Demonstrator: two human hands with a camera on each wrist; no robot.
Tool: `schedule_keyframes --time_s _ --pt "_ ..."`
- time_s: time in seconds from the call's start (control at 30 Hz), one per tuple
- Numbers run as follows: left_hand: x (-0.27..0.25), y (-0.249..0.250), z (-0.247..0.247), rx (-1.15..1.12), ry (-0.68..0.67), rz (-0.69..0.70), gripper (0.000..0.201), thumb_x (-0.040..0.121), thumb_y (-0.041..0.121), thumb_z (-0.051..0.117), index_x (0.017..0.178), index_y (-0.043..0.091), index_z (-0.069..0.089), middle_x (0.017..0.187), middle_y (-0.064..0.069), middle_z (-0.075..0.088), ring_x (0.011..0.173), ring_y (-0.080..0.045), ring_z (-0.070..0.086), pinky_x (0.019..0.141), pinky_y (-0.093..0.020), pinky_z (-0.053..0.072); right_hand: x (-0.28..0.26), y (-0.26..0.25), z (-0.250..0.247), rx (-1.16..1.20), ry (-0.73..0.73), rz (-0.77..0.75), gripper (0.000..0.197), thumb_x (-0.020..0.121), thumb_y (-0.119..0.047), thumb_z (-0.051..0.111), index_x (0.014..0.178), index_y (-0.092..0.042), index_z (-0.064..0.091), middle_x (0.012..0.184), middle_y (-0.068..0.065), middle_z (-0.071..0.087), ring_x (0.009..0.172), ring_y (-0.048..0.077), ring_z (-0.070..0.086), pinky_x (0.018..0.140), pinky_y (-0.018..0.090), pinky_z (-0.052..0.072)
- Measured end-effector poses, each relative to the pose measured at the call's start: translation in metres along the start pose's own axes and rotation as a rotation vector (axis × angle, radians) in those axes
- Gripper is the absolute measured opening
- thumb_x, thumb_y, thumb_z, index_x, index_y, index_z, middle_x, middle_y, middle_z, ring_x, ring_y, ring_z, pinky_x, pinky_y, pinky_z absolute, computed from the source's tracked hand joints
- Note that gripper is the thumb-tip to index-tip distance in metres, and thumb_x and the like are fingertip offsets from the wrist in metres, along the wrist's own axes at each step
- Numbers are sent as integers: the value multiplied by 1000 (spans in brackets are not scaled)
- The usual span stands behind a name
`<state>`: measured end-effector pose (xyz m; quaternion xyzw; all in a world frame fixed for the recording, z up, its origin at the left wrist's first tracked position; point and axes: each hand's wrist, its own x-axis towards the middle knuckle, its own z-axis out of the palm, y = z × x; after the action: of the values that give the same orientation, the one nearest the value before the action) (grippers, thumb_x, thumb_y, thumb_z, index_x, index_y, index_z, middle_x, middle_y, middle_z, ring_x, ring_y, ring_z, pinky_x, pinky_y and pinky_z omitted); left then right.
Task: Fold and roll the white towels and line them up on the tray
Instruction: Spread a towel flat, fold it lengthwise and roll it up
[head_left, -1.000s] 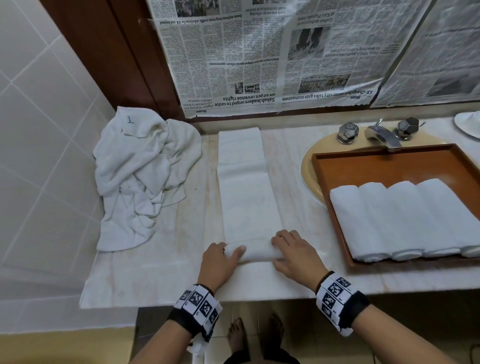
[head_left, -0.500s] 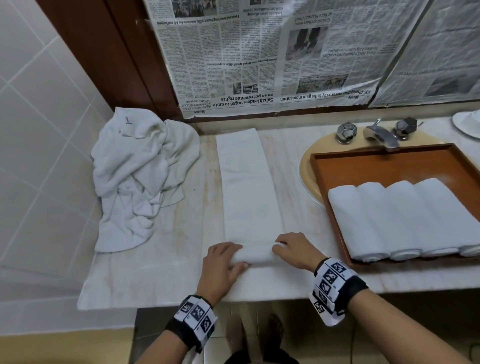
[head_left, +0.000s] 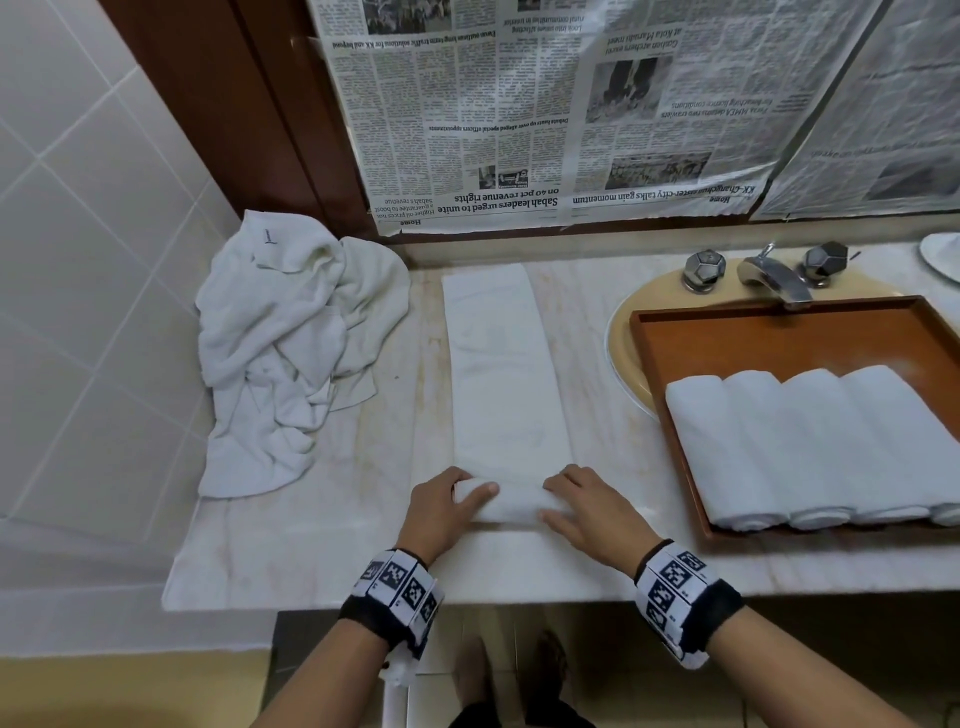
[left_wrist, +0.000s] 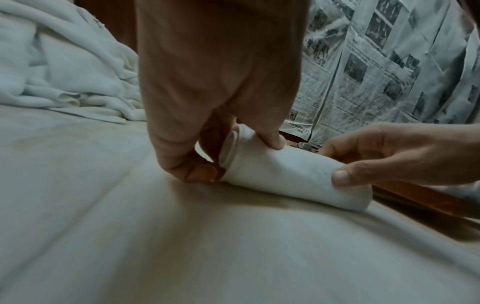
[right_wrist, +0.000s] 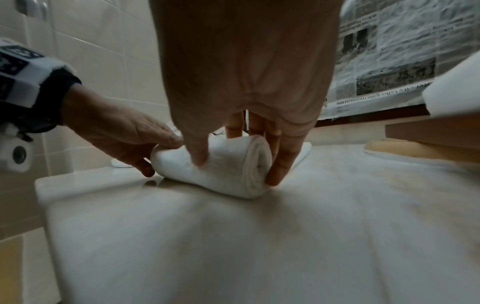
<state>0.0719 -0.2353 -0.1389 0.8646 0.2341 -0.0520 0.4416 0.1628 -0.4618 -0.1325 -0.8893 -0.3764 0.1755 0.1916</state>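
A long folded white towel (head_left: 506, 374) lies on the marble counter, its near end wound into a short roll (head_left: 514, 503). My left hand (head_left: 447, 506) grips the roll's left end, thumb on top and fingers curled behind. My right hand (head_left: 584, 512) grips the right end the same way. The left wrist view has the roll (left_wrist: 293, 172) between both hands, and the right wrist view looks at its spiral end (right_wrist: 257, 164). Several rolled towels (head_left: 810, 441) lie side by side in the brown tray (head_left: 769, 332).
A heap of crumpled white towels (head_left: 285, 353) sits at the counter's left against the tiled wall. The tray rests over the sink (head_left: 623, 332), with the tap (head_left: 774, 278) behind it. Newspaper (head_left: 545, 119) covers the mirror. The counter edge is just below my wrists.
The roll has grown thicker and moved slightly away from me along the towel. Both hands shifted their grip on it and went forward with it.
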Motion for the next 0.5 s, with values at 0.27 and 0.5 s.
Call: schedule_keyframes --time_s 0.27,0.5 --pt "-22 -19 5 112 39 245 48 90 53 65 134 40 51 122 19 47 100 8 51 88 -15 44 16 9 -6 236 -14 124 33 98 -37 57 113 -8 65 113 5 57 105 20 52 90 25 35" --pt "4 -8 -11 114 -94 122 43 95 52 58 132 31 58 106 4 61 95 -11 57 81 -21 40 21 -6 -7 -89 60 88 20 97 -20 49 109 -12 64 114 5 54 100 28 54 78 40 47"
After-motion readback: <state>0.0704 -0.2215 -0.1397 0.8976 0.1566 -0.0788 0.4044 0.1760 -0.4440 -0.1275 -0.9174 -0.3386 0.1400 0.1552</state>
